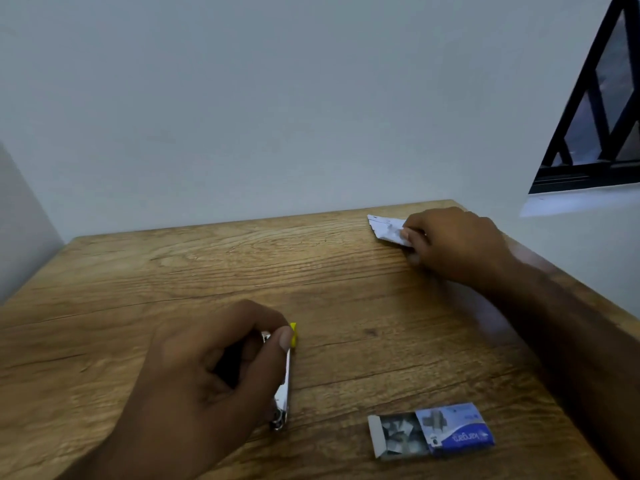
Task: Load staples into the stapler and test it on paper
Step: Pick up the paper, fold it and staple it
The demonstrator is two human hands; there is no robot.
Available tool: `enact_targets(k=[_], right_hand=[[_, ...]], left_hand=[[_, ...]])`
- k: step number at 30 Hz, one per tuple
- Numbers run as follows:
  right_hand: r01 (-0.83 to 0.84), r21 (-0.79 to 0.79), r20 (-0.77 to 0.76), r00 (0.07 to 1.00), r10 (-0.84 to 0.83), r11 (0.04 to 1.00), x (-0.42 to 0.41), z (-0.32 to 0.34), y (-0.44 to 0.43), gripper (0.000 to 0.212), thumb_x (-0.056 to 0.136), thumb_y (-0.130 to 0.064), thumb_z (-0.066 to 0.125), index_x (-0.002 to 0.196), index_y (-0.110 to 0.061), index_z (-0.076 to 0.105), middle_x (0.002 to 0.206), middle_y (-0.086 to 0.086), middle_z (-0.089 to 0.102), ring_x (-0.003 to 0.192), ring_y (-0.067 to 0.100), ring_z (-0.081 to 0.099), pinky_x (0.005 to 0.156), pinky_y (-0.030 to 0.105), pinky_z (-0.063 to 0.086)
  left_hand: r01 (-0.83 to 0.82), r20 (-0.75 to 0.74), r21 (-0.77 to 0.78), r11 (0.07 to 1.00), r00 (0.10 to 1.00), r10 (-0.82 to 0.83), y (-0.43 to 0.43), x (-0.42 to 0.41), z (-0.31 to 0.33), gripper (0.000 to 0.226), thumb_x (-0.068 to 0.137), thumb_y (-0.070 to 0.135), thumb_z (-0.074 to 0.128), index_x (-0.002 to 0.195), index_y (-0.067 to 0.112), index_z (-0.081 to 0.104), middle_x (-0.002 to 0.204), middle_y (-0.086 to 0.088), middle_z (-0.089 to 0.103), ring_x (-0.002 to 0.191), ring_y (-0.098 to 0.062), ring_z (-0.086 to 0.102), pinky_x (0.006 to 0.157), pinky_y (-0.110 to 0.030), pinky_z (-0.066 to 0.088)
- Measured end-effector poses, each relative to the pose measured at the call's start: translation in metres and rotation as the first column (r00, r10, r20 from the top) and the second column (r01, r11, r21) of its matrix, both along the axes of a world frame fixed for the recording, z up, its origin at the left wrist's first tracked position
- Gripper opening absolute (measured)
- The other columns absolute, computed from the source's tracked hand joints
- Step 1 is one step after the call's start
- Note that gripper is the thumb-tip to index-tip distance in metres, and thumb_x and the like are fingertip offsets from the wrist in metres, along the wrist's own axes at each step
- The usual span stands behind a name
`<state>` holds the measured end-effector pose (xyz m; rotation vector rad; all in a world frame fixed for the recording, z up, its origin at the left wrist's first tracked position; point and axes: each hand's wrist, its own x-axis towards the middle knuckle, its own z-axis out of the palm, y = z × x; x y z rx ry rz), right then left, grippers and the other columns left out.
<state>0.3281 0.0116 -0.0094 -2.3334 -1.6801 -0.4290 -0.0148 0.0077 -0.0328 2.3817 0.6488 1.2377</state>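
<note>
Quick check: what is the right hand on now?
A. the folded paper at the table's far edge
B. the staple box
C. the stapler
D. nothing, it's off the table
A: the right hand pinches the folded paper near the far edge; the left hand has the stapler.
</note>
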Motion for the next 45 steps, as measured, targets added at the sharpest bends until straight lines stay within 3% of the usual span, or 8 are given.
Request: enact_targets(k=[11,17,21,24,28,37,41,45], right_hand=[[-0.363,0.054,0.021,0.932,0.362,0.93,-0.099,0.002,0.0,0.03,0.099,-0.049,0.043,0.101,-0.029,0.065,0.096,-0.007,0.07,0.091,0.023,0.066,0.067,0.033,0.044],[-0.485,0.32,0.154,0.874,0.46,0.814,-0.136,0.018,-0.016,0.044,0.102,-0.049,0.031,0.108,-0.03,0.07,0.096,-0.006,0.071,0.082,0.023,0.069,0.06,0.038,0.052],[-0.646,0.367,0.322,0.763,0.561,0.669,-0.152,0.015,-0.025,0.029,0.104,-0.032,0.05,0.102,-0.021,0.076,0.092,0.0,0.076,0.074,0.027,0.071,0.051,0.037,0.05],[-0.73,0.283,0.43,0.676,0.598,0.621,-0.157,0.01,-0.025,0.03,0.104,-0.031,0.051,0.103,-0.018,0.077,0.09,0.002,0.076,0.073,0.028,0.071,0.054,0.038,0.05],[-0.749,0.188,0.428,0.645,0.634,0.635,-0.155,0.005,-0.021,0.029,0.106,-0.029,0.05,0.106,-0.019,0.077,0.092,0.001,0.076,0.078,0.028,0.071,0.059,0.039,0.049],[-0.452,0.489,-0.19,0.78,0.596,0.746,-0.132,0.004,-0.013,0.026,0.093,-0.036,0.064,0.117,-0.027,0.066,0.118,-0.007,0.063,0.105,0.012,0.059,0.081,0.03,0.049],[-0.333,0.446,-0.725,0.41,0.553,0.831,-0.122,0.001,-0.009,0.061,0.076,0.02,0.053,0.1,-0.035,0.065,0.114,-0.013,0.067,0.103,0.01,0.068,0.07,0.028,0.053],[-0.437,0.44,-0.856,0.06,0.514,0.785,-0.116,-0.005,-0.009,0.062,0.075,0.036,0.047,0.092,-0.018,0.074,0.107,-0.006,0.08,0.099,0.016,0.077,0.077,0.029,0.062]], left_hand=[[-0.112,-0.103,0.115,0.987,0.987,0.124,0.011,0.008,0.011,0.007,0.088,0.021,0.069,0.083,0.025,0.072,0.07,0.017,0.063,0.071,-0.003,0.059,0.065,-0.011,0.037],[-0.121,0.025,-0.361,0.925,0.99,0.14,0.027,0.006,0.014,0.021,0.1,0.041,0.054,0.116,0.04,0.069,0.085,0.005,0.079,0.075,-0.004,0.069,0.06,-0.01,0.044],[0.168,0.307,-0.781,0.601,0.942,0.135,0.035,0.009,0.022,0.041,0.106,0.043,0.043,0.123,0.015,0.067,0.094,-0.017,0.08,0.08,-0.025,0.069,0.055,-0.023,0.051],[0.363,0.459,-0.813,0.456,0.88,0.119,0.039,0.008,0.025,0.043,0.105,0.032,0.05,0.122,-0.005,0.063,0.085,-0.021,0.074,0.071,-0.026,0.072,0.054,-0.03,0.056],[0.383,0.49,-0.786,0.485,0.864,0.112,0.039,0.005,0.022,0.028,0.097,-0.004,0.058,0.123,-0.002,0.065,0.087,-0.02,0.077,0.061,-0.025,0.075,0.047,-0.026,0.06],[0.374,0.53,-0.733,0.568,0.838,0.132,0.045,0.002,0.011,0.028,0.096,-0.01,0.057,0.118,0.002,0.069,0.098,-0.019,0.081,0.072,-0.025,0.078,0.054,-0.029,0.064],[0.387,0.55,-0.719,0.578,0.825,0.131,0.047,0.001,0.007,0.025,0.097,-0.01,0.057,0.114,0.004,0.069,0.101,-0.016,0.082,0.082,-0.026,0.08,0.058,-0.03,0.064],[0.404,0.574,-0.715,0.571,0.805,0.15,0.051,-0.002,0.005,0.025,0.096,-0.009,0.059,0.113,0.005,0.07,0.103,-0.016,0.081,0.085,-0.027,0.081,0.058,-0.028,0.064]])
